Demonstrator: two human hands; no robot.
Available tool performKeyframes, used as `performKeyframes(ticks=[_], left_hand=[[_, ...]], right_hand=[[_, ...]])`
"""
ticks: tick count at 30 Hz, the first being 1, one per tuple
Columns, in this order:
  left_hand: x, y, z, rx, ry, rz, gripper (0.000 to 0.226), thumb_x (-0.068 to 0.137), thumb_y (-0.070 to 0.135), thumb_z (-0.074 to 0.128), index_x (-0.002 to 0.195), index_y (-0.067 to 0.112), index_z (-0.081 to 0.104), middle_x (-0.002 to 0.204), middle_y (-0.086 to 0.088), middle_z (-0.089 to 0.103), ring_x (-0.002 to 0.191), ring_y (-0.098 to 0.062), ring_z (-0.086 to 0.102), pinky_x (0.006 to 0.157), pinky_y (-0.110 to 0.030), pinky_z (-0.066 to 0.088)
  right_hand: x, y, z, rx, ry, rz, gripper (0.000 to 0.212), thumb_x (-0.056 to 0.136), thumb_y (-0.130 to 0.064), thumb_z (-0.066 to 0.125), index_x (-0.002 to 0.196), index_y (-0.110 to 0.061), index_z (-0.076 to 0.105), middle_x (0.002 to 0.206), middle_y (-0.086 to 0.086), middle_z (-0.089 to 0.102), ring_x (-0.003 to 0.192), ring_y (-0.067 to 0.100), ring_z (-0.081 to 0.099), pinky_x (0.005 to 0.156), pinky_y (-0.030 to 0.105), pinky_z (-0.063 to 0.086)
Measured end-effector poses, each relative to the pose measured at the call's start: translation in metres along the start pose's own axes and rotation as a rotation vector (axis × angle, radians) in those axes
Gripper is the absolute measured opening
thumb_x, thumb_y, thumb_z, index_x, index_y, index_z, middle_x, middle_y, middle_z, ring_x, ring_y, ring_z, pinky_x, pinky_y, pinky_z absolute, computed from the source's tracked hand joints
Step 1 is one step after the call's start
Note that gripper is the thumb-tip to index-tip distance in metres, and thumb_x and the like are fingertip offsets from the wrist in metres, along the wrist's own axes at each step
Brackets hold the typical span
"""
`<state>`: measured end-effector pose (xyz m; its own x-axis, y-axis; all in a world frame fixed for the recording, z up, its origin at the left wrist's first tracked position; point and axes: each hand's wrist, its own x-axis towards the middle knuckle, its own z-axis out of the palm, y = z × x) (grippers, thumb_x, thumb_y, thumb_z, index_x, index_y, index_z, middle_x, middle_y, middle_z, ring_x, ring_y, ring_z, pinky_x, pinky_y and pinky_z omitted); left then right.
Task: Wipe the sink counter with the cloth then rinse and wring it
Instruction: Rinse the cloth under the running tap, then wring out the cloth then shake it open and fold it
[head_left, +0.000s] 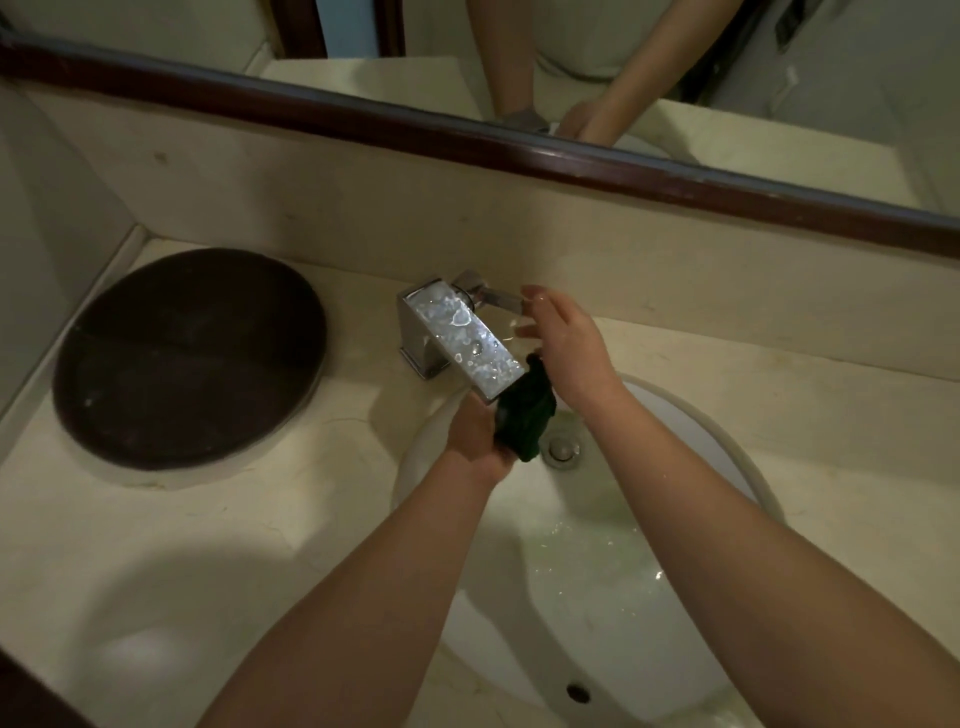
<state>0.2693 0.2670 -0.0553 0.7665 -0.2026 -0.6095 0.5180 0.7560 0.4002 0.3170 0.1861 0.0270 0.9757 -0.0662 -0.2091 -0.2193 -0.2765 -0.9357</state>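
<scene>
A dark green cloth (524, 415) is bunched under the spout of the square chrome faucet (462, 338), over the white sink basin (597, 571). My left hand (475, 436) grips the cloth from below and the left. My right hand (563, 338) is raised beside the faucet's lever handle (498, 297), its fingers loosely spread with the fingertips at the lever's end. Whether they touch the lever is unclear. Water glistens in the basin's bowl. The beige counter (234, 519) surrounds the sink.
A round dark brown lid or tray (192, 353) lies on the counter at the left. The drain (561, 449) sits just beside the cloth, an overflow hole (577, 692) near the front. A mirror with a dark wooden frame (467, 140) runs above the backsplash.
</scene>
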Motion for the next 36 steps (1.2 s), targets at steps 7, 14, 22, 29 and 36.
performKeyframes(ticks=[7,14,22,29,36], left_hand=[[0.002,0.007,0.003,-0.028,0.197,-0.037,0.037,0.101,0.034,0.038,0.133,0.027,0.054,0.124,-0.002,0.06,0.124,-0.023,0.05,0.097,-0.032,0.039],[-0.031,-0.012,0.01,0.209,0.189,0.066,0.024,0.087,0.038,0.064,0.091,0.014,0.064,0.099,-0.013,0.07,0.084,-0.029,0.072,0.075,-0.038,0.058],[-0.113,-0.037,0.065,0.463,0.178,0.181,0.041,0.1,0.033,0.035,0.103,0.011,0.069,0.1,-0.015,0.072,0.099,-0.031,0.067,0.08,-0.036,0.055],[-0.151,-0.022,0.083,0.718,0.271,0.51,0.031,0.085,-0.014,0.051,0.098,0.013,0.061,0.106,-0.01,0.065,0.096,-0.025,0.064,0.071,-0.025,0.05],[-0.178,0.009,0.089,1.164,0.329,0.587,0.047,0.078,-0.018,0.046,0.1,0.02,0.062,0.099,0.002,0.055,0.099,-0.023,0.057,0.067,-0.03,0.048]], right_hand=[[-0.014,-0.02,0.001,-0.149,-0.028,-0.078,0.035,0.098,-0.031,0.04,0.114,-0.02,0.069,0.097,-0.006,0.069,0.084,0.015,0.07,0.084,0.037,0.051],[-0.041,0.002,-0.04,-0.204,-0.194,-0.076,0.033,0.097,-0.029,0.05,0.127,-0.022,0.061,0.116,-0.01,0.061,0.103,0.011,0.061,0.077,0.009,0.041],[-0.087,0.022,-0.083,-0.431,-0.334,-0.165,0.026,0.09,-0.027,0.062,0.115,-0.025,0.067,0.109,-0.007,0.068,0.097,0.009,0.059,0.09,0.028,0.047],[-0.104,-0.016,-0.125,-0.141,-0.143,-0.137,0.017,0.094,-0.02,0.057,0.1,-0.017,0.072,0.091,-0.004,0.068,0.093,0.016,0.064,0.088,0.035,0.053],[-0.125,-0.063,-0.152,-0.009,-0.243,-0.176,0.015,0.101,-0.022,0.044,0.104,-0.02,0.059,0.093,-0.003,0.061,0.089,0.01,0.058,0.077,0.023,0.05]])
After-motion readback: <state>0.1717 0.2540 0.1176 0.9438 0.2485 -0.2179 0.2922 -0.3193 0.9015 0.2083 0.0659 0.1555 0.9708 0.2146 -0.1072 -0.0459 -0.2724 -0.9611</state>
